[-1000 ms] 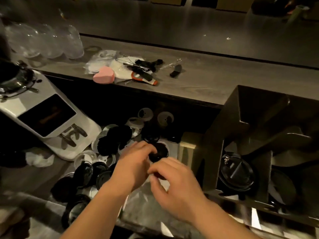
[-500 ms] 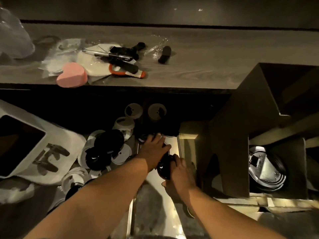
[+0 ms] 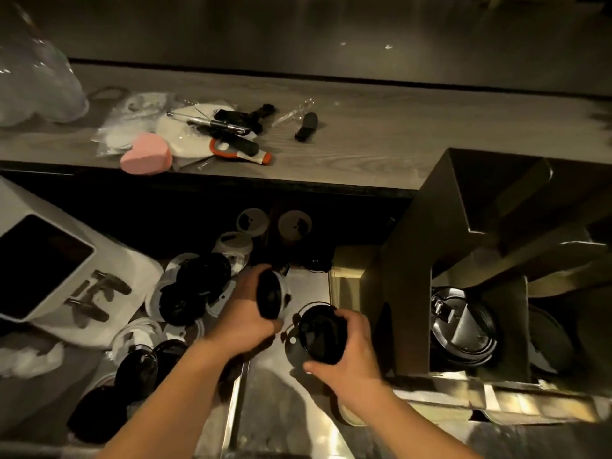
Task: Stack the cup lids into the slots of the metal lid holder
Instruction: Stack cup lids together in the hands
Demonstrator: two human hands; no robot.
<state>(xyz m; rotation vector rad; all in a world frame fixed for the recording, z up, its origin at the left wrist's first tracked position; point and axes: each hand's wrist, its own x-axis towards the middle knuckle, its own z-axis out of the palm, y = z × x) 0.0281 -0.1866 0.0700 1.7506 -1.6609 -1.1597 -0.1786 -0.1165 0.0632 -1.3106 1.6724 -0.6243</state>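
Observation:
My left hand (image 3: 243, 318) grips a small stack of black and white cup lids (image 3: 272, 294), held on edge over the steel counter. To its right, my right hand (image 3: 351, 354) holds a stack of black lids (image 3: 319, 336), tilted toward me. The metal lid holder (image 3: 410, 293) stands at the right; its nearest slot holds a pile of black lids (image 3: 463, 329). A further slot to the right is dim, and its contents are unclear. Loose black and white lids (image 3: 195, 293) lie heaped on the counter to the left of my hands.
A white machine with a dark screen (image 3: 43, 263) sits at the left. The raised wooden shelf (image 3: 364, 150) behind carries a pink heart-shaped sponge (image 3: 147, 157), pens, tools and plastic bags. Two pale lids (image 3: 294, 223) stand under the shelf. A white cloth (image 3: 29, 359) lies at lower left.
Both hands have lifted off the lid pile, each now holding its own stack. The right hand has drawn toward the holder. The camera has tilted further down.

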